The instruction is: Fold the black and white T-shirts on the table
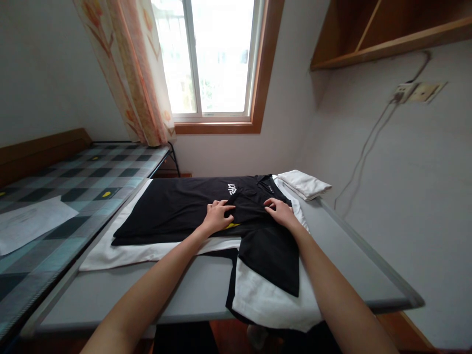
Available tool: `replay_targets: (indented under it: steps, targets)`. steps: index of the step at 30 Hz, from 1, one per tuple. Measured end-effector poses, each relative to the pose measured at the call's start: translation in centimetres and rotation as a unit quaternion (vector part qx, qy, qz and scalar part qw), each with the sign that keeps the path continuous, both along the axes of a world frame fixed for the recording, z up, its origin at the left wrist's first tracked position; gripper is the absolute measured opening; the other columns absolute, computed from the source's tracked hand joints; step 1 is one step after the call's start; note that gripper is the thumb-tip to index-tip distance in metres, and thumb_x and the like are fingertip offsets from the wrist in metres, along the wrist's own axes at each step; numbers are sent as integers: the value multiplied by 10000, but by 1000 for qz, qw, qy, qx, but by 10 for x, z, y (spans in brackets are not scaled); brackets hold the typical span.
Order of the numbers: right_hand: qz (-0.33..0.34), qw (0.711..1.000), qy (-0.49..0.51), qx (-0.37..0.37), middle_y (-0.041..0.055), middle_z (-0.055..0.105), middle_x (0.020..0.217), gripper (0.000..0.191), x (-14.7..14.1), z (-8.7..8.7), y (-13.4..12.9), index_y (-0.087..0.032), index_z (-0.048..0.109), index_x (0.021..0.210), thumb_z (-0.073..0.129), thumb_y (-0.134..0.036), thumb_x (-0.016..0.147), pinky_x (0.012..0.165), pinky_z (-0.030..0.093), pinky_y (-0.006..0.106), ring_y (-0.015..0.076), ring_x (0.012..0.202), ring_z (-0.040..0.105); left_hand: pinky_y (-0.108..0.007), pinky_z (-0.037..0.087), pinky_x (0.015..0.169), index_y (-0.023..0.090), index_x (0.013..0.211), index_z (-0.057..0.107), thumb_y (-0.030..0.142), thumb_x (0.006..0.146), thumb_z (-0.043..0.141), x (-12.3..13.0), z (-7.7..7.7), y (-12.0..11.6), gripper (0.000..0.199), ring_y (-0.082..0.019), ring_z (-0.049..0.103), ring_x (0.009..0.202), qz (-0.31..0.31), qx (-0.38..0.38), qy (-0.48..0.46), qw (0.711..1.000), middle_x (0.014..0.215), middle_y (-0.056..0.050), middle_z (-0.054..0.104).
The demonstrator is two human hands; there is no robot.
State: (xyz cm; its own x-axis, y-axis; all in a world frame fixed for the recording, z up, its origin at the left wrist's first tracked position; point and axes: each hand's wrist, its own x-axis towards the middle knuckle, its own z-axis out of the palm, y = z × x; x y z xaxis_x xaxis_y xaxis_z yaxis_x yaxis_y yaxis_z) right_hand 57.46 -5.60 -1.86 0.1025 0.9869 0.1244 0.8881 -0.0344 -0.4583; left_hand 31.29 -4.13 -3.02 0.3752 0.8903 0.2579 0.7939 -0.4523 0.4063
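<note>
A black shirt [177,201] with white lettering lies sideways on top of a white garment [258,295], on the grey table [206,285]. Its black sleeve [275,255] points toward me. My left hand [219,216] pinches the shirt's fabric near the lettering, beside a small yellow patch. Near the collar, my right hand [279,211] has its thumb and fingertips together on the black fabric. More black cloth shows under the white garment's sleeve at the front edge.
A folded white cloth [304,184] sits at the table's back right corner. To the left is a checkered bed [110,172] with a paper sheet [35,221]. A window [221,59], curtain [129,73] and wall shelf [391,37] stand beyond; a cable hangs at right.
</note>
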Motion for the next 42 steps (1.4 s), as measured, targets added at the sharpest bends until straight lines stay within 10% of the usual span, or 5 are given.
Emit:
replay_targets:
  steps: [26, 33, 42]
  targets:
    - [-45, 997, -54, 29, 55, 670, 1058, 270, -3, -5, -2, -246, 730, 934, 465, -196, 906, 857, 407, 351, 206, 965, 625, -399, 377, 950, 289, 1017, 736, 326, 746, 653, -4, 16, -2, 286, -261, 502, 1142, 59, 11, -59, 996, 1229, -37, 598]
    - [-51, 997, -59, 12, 64, 666, 1028, 223, -4, 0, -3, -233, 716, 999, 518, -226, 896, 812, 406, 329, 208, 964, 620, -253, 392, 609, 243, 864, 732, 433, 796, 625, -19, 58, -20, 229, -159, 601, 674, -44, -78, 50, 995, 762, -2, 681]
    - [-48, 998, -48, 14, 59, 661, 1065, 247, -1, -4, -1, -242, 717, 994, 493, -201, 899, 833, 401, 345, 213, 987, 617, -221, 421, 596, 191, 984, 731, 308, 735, 679, -15, 35, -17, 280, -139, 617, 650, -101, -161, -69, 979, 739, 3, 703]
